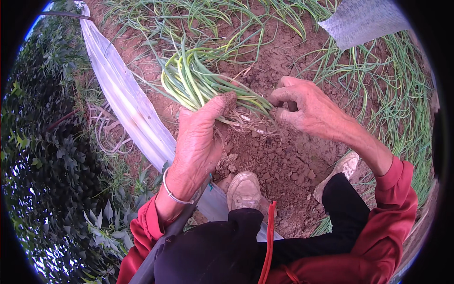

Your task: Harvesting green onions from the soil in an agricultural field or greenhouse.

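Observation:
A bunch of scallions (193, 80), with green leaves and thin white bulbs trailing muddy roots, is gripped in my left hand (199, 130). Its leaves fan away from me and its roots point toward the right. The thumb lies across the stalks, and a metal bangle circles that wrist. At the root end, my right hand (309, 106) pinches the tip of a scallion stalk between thumb and fingers. Soil sticks to the fingertips of both hands. The left fingers under the bunch are mostly hidden.
Loose brown soil (288, 165) lies below my hands, between my two shoes (244, 191). More scallions (378, 94) grow at the right and far side. A long white plastic sheet (125, 90) runs along the left, beside dark leafy plants (52, 142). A pale sheet (366, 21) sticks in at top right.

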